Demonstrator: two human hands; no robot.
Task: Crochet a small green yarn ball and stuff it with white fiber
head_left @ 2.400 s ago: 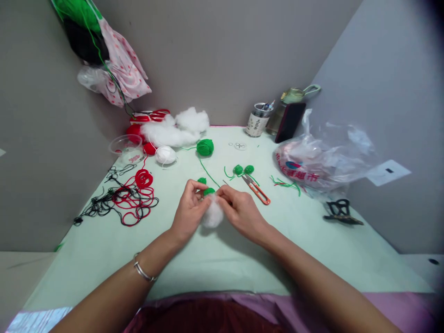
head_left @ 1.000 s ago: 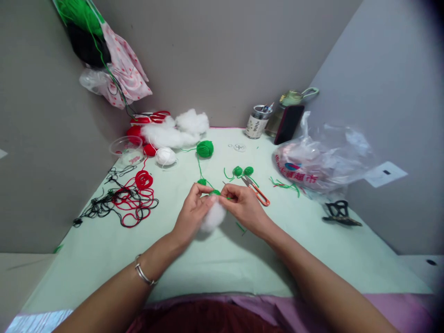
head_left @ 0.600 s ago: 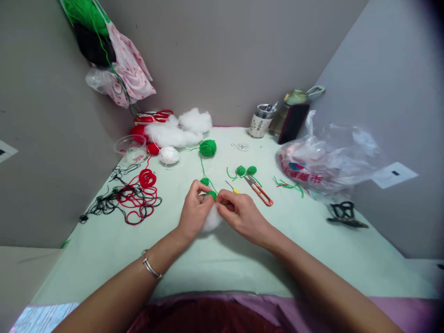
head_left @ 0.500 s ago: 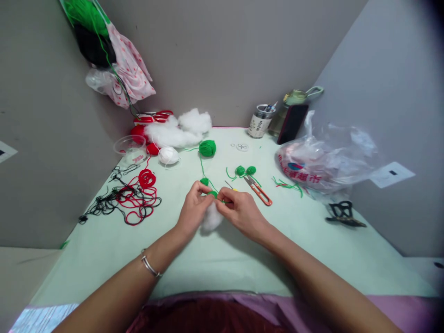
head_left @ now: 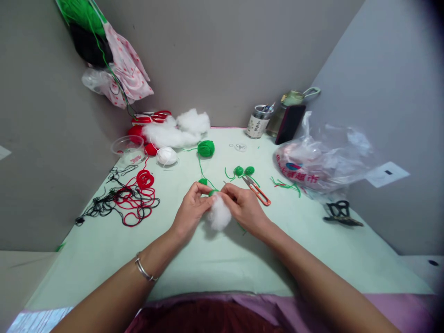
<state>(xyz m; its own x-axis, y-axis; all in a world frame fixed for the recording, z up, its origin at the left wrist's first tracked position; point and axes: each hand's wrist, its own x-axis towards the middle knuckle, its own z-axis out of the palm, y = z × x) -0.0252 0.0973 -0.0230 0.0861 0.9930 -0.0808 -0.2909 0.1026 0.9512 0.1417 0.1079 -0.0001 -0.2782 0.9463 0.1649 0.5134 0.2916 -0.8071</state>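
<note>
Presently, left hand (head_left: 190, 208): thumb and forefinger pinching the small green piece (head_left: 212, 193), the other fingers curled under and partly hidden.
Right hand (head_left: 245, 208): fingertips bunched, apparently pinching the upper edge of the white tuft (head_left: 220, 213); whether anything else sits between them cannot be told.
Green piece: at the left fingertips, between the two hands, mostly covered; its long axis cannot be made out.
White tuft: just below the green piece, hanging toward the wearer, a rounded clump slightly longer from the fingertips down; its top touches both hands.
Nearer hand: left for the green piece; for the tuft's free bulk, right, whose fingers border its upper right side.
Green strand (head_left: 206, 177): slanting from the green yarn ball (head_left: 206, 149), beyond the hands, down toward the pinched spot.
Second green piece (head_left: 203, 181): just beyond the left forefinger.
Orange-handled snips (head_left: 261, 193): beyond the right hand, near it, blades pointing away and leftward.
</note>
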